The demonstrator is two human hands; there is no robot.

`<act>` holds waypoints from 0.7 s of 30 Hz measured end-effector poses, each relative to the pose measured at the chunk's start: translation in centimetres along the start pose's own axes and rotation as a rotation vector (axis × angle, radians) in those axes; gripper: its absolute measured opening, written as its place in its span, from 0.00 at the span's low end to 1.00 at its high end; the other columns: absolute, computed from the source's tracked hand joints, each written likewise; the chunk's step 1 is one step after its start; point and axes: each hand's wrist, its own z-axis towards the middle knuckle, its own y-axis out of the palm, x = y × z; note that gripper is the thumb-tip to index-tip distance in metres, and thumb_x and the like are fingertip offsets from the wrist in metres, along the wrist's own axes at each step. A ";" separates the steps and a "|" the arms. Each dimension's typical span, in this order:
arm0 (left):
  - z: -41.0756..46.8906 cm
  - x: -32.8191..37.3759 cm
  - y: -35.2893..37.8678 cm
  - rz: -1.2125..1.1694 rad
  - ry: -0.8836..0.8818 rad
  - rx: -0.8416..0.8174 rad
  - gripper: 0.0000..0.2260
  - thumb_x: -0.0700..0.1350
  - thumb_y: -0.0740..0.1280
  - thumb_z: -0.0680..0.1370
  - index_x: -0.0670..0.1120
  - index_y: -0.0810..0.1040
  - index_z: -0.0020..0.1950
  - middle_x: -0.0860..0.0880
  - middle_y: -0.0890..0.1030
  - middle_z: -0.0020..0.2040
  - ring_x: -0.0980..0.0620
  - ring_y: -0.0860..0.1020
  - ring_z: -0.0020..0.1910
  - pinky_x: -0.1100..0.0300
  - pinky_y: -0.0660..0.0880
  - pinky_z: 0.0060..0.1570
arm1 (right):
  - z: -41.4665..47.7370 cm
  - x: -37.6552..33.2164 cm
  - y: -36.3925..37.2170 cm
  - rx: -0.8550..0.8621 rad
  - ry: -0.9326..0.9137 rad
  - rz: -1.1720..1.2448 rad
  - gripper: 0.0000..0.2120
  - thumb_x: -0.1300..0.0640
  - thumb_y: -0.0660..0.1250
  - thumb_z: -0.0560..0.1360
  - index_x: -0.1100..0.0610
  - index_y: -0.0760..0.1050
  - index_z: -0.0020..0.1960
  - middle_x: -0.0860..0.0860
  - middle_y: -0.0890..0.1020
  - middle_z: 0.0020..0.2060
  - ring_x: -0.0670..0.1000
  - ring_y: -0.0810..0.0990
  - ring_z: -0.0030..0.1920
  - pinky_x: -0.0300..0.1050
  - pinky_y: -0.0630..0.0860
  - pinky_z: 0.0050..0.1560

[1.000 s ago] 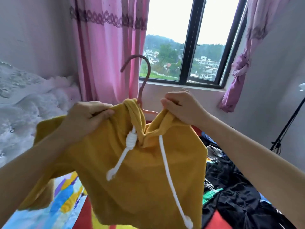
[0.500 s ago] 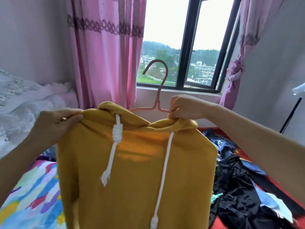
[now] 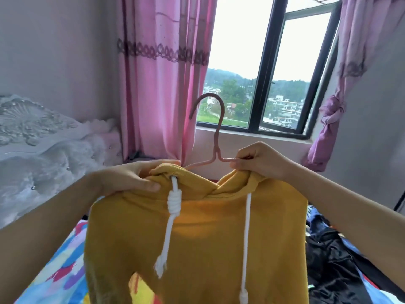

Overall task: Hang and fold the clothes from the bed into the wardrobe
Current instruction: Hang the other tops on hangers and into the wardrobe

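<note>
Both hands, left (image 3: 131,178) and right (image 3: 260,160), pinch the yellow hoodie (image 3: 197,238) on its hanger (image 3: 216,139), screening dark clothes (image 3: 333,266).

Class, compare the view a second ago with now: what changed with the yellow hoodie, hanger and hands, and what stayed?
The bunched yellow hoodie opened out and hangs flat, and the hanger straightened upright. The right hand shifted to pinch the hanger's arm with the collar. The left hand regripped the collar by the knotted drawstring. Both hands kept hold of the hoodie, and the dark clothes stayed on the bed.
</note>
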 end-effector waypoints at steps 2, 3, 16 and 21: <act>0.8 1.4 1.0 0.076 0.116 0.017 0.13 0.59 0.76 0.63 0.54 0.81 0.40 0.56 0.80 0.38 0.57 0.79 0.42 0.63 0.75 0.47 | -0.2 1.0 -0.3 0.009 0.035 -0.003 0.19 0.61 0.68 0.74 0.56 0.70 0.26 0.44 0.66 0.20 0.43 0.63 0.25 0.36 0.61 0.31; 1.1 1.9 1.2 0.153 0.198 0.073 0.17 0.65 0.74 0.62 0.54 0.80 0.39 0.57 0.79 0.35 0.62 0.77 0.39 0.70 0.72 0.45 | -0.4 1.6 -0.6 0.013 0.051 -0.011 0.19 0.60 0.68 0.75 0.56 0.70 0.25 0.44 0.66 0.20 0.43 0.63 0.25 0.36 0.62 0.31; 3.9 8.2 3.2 0.449 0.181 0.322 0.27 0.68 0.60 0.71 0.57 0.69 0.66 0.59 0.73 0.50 0.63 0.73 0.44 0.69 0.69 0.41 | -0.9 2.1 0.5 0.225 -0.061 -0.059 0.14 0.59 0.69 0.74 0.69 0.76 0.36 0.55 0.72 0.26 0.45 0.66 0.29 0.37 0.64 0.32; 6.3 8.2 5.3 0.172 0.165 0.098 0.09 0.43 0.65 0.77 0.49 0.79 0.36 0.58 0.72 0.21 0.60 0.68 0.22 0.71 0.65 0.27 | -0.9 2.6 1.3 0.198 -0.168 -0.180 0.14 0.57 0.67 0.75 0.68 0.77 0.38 0.58 0.77 0.32 0.50 0.70 0.35 0.44 0.66 0.39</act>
